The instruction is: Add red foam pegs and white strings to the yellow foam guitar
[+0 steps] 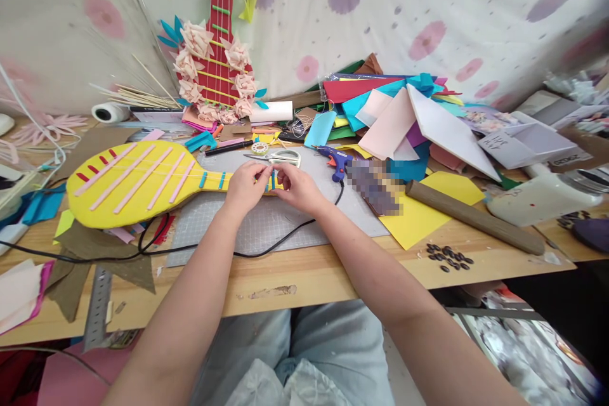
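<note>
A yellow toy guitar [137, 171] made of card or foam lies on its back across the table, its neck pointing right. Pink strips cross its body, several small red pieces sit at its upper left, and blue strips [203, 180] cross the neck. Over the neck's right end, my left hand [246, 189] has its thumb and fingers pinched together. Facing it, my right hand [299, 189] pinches close beside a blue strip [273, 179]. The fingertips of both hands nearly meet; whatever they hold is too small to make out. Thin pale strings run along the guitar's body.
Beyond my hands lie scissors [280, 157], a black pen [228, 147] and a blue glue gun [337, 162], whose black cord crosses the grey cutting mat [214, 228]. A red flowered guitar [219, 70] leans at the back. Coloured sheets [385, 120], a brown tube [476, 217] and black beads [450, 257] are right.
</note>
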### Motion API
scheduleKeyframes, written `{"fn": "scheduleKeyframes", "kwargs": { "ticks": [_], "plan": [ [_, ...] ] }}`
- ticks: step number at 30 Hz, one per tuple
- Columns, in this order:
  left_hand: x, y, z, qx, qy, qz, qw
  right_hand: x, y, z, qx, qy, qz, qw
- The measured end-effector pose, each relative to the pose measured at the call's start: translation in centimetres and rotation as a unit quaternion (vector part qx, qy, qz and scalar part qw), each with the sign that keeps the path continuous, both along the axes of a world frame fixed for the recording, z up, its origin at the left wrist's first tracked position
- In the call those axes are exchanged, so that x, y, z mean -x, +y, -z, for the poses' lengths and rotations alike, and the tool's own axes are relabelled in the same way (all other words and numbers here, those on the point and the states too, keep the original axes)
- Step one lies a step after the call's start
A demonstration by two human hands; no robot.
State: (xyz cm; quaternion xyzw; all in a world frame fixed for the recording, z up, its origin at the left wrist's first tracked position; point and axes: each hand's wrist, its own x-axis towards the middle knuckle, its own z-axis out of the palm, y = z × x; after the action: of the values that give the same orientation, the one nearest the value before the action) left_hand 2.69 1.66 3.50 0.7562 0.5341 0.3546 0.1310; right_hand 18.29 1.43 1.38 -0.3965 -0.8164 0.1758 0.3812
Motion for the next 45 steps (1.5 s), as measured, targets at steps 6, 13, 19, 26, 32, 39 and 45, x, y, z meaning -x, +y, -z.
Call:
{"fn": "scheduleKeyframes", "kwargs": {
  "ticks": [6, 13, 19, 26, 32, 39, 45],
  "plan": [
    [0.2, 0.5, 0.3, 0.024, -0.064, 0.017, 0.997, 0.0, -0.1, 0.1, 0.006, 0.010, -0.017, 1.000],
    [0.3, 0.4, 0.3, 0.027, -0.062, 0.020, 0.998, 0.0, 0.2, 0.0, 0.145, 0.147, -0.045, 0.977],
    [0.3, 0.1, 0.1, 0.038, -0.002, 0.029, 0.999, -0.3, 0.9, 0.0, 0.204, 0.153, 0.025, 0.967],
    [0.2, 0.1, 0.2, 0.028, -0.006, 0.015, 0.999, 0.0, 0.2, -0.7, 0.163, 0.153, 0.067, 0.972],
    [-0.3, 0.0, 0.4, 0.015, 0.016, 0.002, 1.000, -0.2, -0.1, -1.0, 0.103, 0.096, 0.063, 0.988],
    [0.4, 0.3, 0.5, 0.012, 0.046, -0.001, 0.999, -0.3, 0.4, -0.6, 0.133, 0.103, 0.022, 0.986],
    [0.5, 0.4, 0.5, 0.029, 0.043, -0.017, 0.998, -1.1, 0.3, -1.2, 0.086, 0.050, 0.014, 0.995]
  ]
}}
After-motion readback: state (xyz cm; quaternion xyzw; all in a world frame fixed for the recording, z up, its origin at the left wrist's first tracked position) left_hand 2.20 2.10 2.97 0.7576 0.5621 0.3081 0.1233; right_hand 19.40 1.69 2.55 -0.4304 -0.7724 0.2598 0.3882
